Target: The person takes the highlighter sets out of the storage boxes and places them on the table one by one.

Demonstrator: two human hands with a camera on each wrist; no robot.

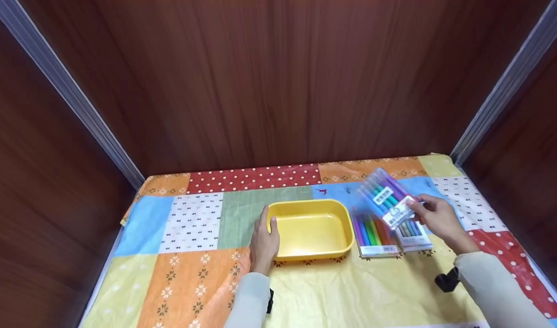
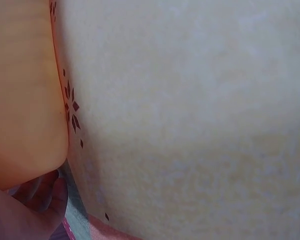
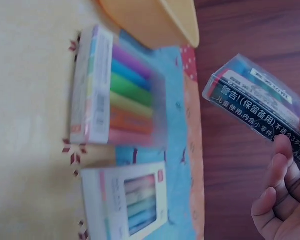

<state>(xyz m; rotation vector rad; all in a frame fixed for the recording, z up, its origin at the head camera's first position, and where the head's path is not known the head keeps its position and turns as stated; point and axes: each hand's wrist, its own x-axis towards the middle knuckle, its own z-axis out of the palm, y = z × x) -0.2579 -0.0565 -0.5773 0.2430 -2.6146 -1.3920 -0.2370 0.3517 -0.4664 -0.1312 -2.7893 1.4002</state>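
A yellow plastic basin (image 1: 312, 256) sits on the patchwork cloth. My left hand (image 1: 263, 241) holds its left side, fingers along the outer wall and thumb at the rim; in the left wrist view the fingers (image 2: 60, 197) show beside the basin's corner. Raised above the cloth, my right hand (image 1: 437, 218) pinches a clear pack of markers (image 1: 385, 200) at its lower corner. Green, teal and purple markers show through the plastic. Below that pack lie a box of coloured pens (image 1: 376, 239) and a white box with a window (image 1: 415, 239), side by side right of the basin.
A patchwork cloth (image 1: 196, 273) covers the table. Dark wooden panels (image 1: 260, 91) enclose the back and both sides, with metal strips (image 1: 68, 86) at the corners. The two boxes stand close to the basin's right wall.
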